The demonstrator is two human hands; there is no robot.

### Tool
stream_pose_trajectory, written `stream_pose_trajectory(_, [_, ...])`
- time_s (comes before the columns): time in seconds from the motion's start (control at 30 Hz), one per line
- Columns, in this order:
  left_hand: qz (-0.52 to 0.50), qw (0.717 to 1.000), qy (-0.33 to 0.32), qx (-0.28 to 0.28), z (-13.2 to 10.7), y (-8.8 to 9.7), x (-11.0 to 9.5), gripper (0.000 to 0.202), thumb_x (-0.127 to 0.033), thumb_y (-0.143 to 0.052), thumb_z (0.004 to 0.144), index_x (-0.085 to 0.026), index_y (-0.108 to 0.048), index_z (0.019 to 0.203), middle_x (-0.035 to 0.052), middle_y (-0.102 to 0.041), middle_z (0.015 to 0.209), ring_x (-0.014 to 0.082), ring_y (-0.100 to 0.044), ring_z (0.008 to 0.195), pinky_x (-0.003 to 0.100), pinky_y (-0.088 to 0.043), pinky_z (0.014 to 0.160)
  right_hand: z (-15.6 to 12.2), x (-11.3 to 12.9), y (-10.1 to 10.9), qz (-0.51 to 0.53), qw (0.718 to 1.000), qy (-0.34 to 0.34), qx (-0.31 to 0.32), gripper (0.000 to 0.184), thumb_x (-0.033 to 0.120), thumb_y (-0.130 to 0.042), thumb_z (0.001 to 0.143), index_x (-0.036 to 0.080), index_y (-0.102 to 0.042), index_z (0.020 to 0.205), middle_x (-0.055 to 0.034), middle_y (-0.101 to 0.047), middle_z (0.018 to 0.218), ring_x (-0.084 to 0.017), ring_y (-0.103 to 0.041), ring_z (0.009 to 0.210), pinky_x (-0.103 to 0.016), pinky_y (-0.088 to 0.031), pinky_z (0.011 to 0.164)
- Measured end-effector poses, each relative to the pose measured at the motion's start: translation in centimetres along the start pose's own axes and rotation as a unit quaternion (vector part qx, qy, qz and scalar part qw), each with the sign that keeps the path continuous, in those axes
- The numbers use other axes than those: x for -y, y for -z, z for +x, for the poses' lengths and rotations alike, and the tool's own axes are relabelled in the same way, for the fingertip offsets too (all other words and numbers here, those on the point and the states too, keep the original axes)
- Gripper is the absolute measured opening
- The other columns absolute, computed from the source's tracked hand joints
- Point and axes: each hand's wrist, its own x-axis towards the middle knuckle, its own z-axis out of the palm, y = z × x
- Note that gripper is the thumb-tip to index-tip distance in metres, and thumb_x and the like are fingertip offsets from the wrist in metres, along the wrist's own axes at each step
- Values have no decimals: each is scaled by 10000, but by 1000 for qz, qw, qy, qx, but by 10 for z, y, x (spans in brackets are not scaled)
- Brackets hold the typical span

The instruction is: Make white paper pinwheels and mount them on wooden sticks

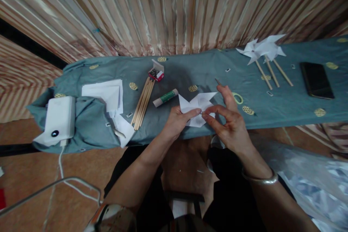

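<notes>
A folded white paper pinwheel (197, 106) lies at the near edge of the blue-grey cloth. My left hand (176, 121) presses its centre with the fingertips. My right hand (227, 117) pinches at the same centre with thumb and forefinger closed on something too small to make out; the thin tip of a stick (218, 81) shows above its fingers. A glue stick (165, 98) lies just left of the pinwheel. A bundle of wooden sticks (143, 103) lies further left, below a small open box of pins (156, 73).
Finished paper pinwheels on sticks (262, 52) lie at the far right beside a black phone (317, 79). A stack of white paper sheets (104, 94) and a white power bank (58, 117) with a cable sit on the left. Striped curtain hangs behind the table.
</notes>
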Motion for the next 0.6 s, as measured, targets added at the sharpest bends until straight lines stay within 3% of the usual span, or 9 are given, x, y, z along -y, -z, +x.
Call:
stream_pose_trajectory(0.33, [-27,998,44,18,-1,1,0,262,-294,-818,579,-112,-715,736,39,-714,730,147,-627,654,287,-476,683,0,-9,-3,42,999,12,-16,105,350,-633,854,251,-661,834,30,-363,1536,-318,-220,1461,-586,-190,1173])
stream_pose_trajectory(0.6, [-2,1000,28,5,-2,2,-3,197,-235,-795,560,-122,-711,697,6,-693,666,120,-593,601,265,-460,660,1,-5,-2,54,998,12,-3,96,336,-647,844,245,-666,820,22,-358,1540,-312,-216,1463,-547,-228,1168])
